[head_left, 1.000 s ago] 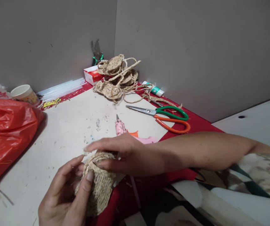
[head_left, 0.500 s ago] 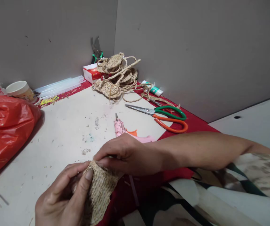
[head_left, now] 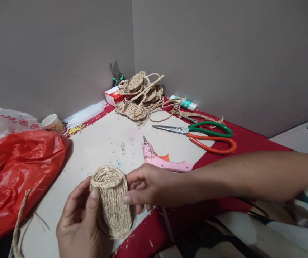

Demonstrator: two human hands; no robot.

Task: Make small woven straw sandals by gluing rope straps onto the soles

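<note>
A small woven straw slipper (head_left: 112, 200) is held upright over the near edge of the white board (head_left: 94, 150). My left hand (head_left: 78, 222) cups it from below and the left, thumb pressed on its sole. My right hand (head_left: 145, 186) pinches its right edge with thumb and fingers. A pink glue gun (head_left: 164, 163) lies on the board just beyond my right hand.
Green- and orange-handled scissors (head_left: 197, 134) lie to the right on the red cloth (head_left: 245, 143). A pile of straw slippers and cord (head_left: 140, 95) sits in the corner by a red box. A red plastic bag (head_left: 16, 175), paper cup (head_left: 52, 122) and glue sticks (head_left: 85, 113) are at left.
The slipper has been turned and raised so its toe cap and sole face me. My right hand shifted from on top of it to its right edge. The view moved slightly.
</note>
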